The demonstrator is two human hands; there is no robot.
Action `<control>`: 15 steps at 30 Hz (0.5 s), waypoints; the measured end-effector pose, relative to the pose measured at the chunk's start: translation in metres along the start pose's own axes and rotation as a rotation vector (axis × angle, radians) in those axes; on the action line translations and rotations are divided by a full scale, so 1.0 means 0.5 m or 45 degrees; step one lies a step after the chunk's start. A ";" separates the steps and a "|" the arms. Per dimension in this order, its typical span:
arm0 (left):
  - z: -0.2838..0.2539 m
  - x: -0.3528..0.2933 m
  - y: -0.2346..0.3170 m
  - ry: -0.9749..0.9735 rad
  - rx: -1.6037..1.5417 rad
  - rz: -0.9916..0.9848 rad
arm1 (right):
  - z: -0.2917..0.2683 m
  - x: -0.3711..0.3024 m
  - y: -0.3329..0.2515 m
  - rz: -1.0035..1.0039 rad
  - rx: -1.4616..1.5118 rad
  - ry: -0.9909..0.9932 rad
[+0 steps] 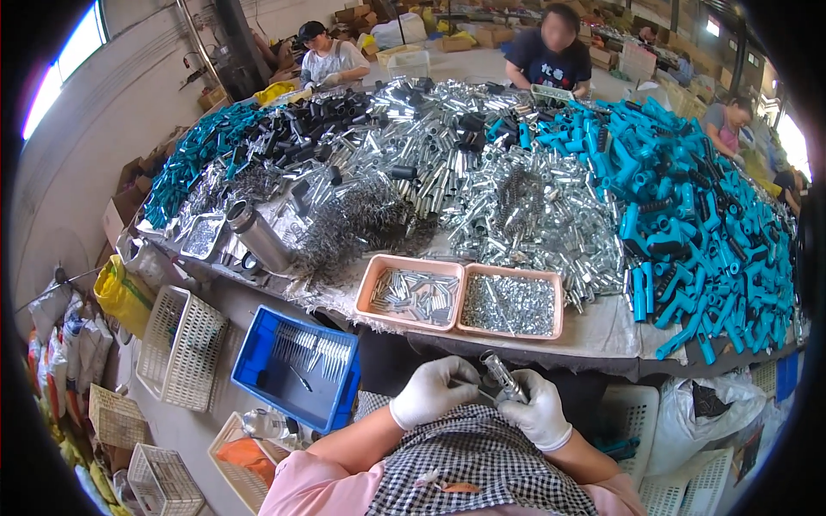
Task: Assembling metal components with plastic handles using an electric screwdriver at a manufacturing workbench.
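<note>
Both of my hands wear white gloves and meet over my lap, just below the table edge. My right hand [538, 411] is closed round a shiny metal tube fitting [499, 371], which tilts up and to the left. Next to it my left hand [436, 391] has its fingers pinched together, pointing at the lower part of the fitting; what they hold is too small to make out. Straight ahead on the table are two pink trays: the left tray [365, 288] contains metal pins, the right tray [559, 301] small metal pieces.
Heaps of silver metal tubes [551, 206], dark springs [361, 219] and teal plastic handles [680, 198] cover the table. A steel flask [258, 236] leans at the left. Below stand a blue crate [344, 413] with metal rods and a white basket [185, 344]. Co-workers sit across the table.
</note>
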State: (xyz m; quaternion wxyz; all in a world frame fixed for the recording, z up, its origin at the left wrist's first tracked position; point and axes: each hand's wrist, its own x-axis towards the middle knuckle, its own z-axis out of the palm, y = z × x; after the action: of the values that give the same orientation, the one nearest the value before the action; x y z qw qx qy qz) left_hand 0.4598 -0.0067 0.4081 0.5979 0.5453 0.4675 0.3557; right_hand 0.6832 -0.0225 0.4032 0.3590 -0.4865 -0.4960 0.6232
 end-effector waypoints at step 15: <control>0.042 0.003 -0.064 0.174 -0.892 -0.226 | 0.015 -0.004 0.027 0.023 0.078 0.062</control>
State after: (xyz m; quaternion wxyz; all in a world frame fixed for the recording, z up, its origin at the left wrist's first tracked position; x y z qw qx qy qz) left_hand 0.4773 -0.0166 0.3754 0.7443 0.2396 0.4018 0.4766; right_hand 0.6769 -0.0297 0.3911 0.3800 -0.4949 -0.4632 0.6294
